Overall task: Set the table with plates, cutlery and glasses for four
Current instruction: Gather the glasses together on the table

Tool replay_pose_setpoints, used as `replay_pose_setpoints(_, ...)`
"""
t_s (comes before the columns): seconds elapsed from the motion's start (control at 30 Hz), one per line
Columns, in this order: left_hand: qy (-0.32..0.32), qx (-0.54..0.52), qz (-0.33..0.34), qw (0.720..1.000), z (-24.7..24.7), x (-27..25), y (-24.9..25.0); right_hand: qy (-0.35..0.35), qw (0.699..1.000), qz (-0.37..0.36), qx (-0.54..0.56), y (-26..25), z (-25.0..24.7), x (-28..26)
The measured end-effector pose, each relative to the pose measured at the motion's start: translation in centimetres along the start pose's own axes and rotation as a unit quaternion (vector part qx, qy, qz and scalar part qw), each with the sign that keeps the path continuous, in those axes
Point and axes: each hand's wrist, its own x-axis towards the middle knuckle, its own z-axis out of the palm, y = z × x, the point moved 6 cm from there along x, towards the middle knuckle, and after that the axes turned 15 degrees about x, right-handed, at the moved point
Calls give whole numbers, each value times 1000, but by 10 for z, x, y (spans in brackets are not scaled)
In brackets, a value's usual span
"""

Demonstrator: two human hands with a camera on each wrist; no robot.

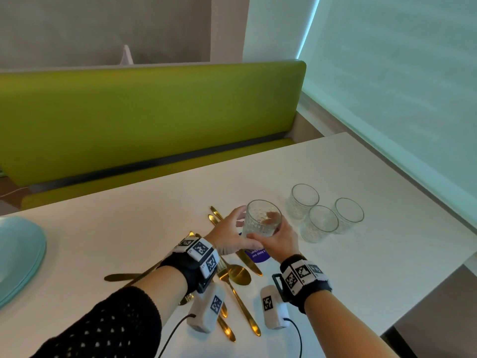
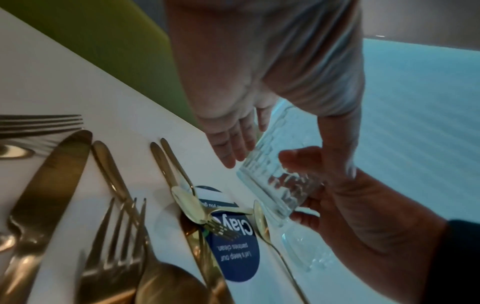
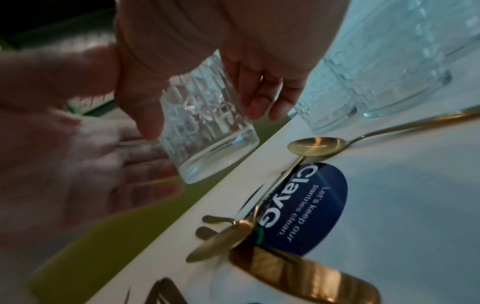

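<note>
A clear patterned glass [image 1: 262, 223] is held just above the white table [image 1: 374, 275], over a pile of gold cutlery [image 1: 238, 273]. My right hand [image 1: 278, 241] grips it from the right, thumb in front and fingers behind, as the right wrist view shows [image 3: 207, 131]. My left hand [image 1: 229, 233] lies against the glass's left side with straight fingers [image 2: 231, 144]. Three more glasses [image 1: 322, 223] stand together to the right. Pale blue plates [image 1: 18, 257] are stacked at the left edge.
A round blue sticker [image 1: 256, 255] lies on the table under the cutlery. A green bench [image 1: 144, 112] runs along the far side. The table's right edge [image 1: 423, 306] is close, with a window blind [image 1: 400, 99] beyond.
</note>
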Motion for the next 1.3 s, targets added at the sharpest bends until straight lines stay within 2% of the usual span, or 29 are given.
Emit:
replay_pose_setpoints(0.13,-32,20,28,999,5,3,4,-42,995,17,94,-1,-7,-3)
replay_pose_setpoints(0.3,40,-6,5,999,11,7,8,-100,979,46,172,-1,-5,-7)
replay_pose_setpoints(0.43,73,25,-14,997,14,9,10,-138,969,61,194,-3,-17,-10)
replay_pose_setpoints(0.5,95,20,-46,994,12,11,6,-111,973,61,191,0,-32,-7)
replay_pose_setpoints(0.53,102,7,-64,993,10,12,2,-75,977,64,187,6,-44,-4)
replay_pose_setpoints(0.63,111,-8,-88,990,4,15,-3,78,987,86,109,39,-87,4)
replay_pose_setpoints(0.7,120,-7,-89,989,-1,15,-4,168,977,122,56,62,-112,2)
replay_pose_setpoints(0.77,129,0,-84,988,-5,13,-2,213,963,161,44,77,-126,-1)
replay_pose_setpoints(0.87,134,-1,-87,987,-9,11,0,216,956,187,60,82,-125,4)
replay_pose_setpoints(0.97,140,5,-92,986,-14,9,1,204,963,166,57,78,-116,20)
replay_pose_setpoints(1.3,178,15,-132,975,-36,-9,-22,244,956,153,60,86,-106,44)
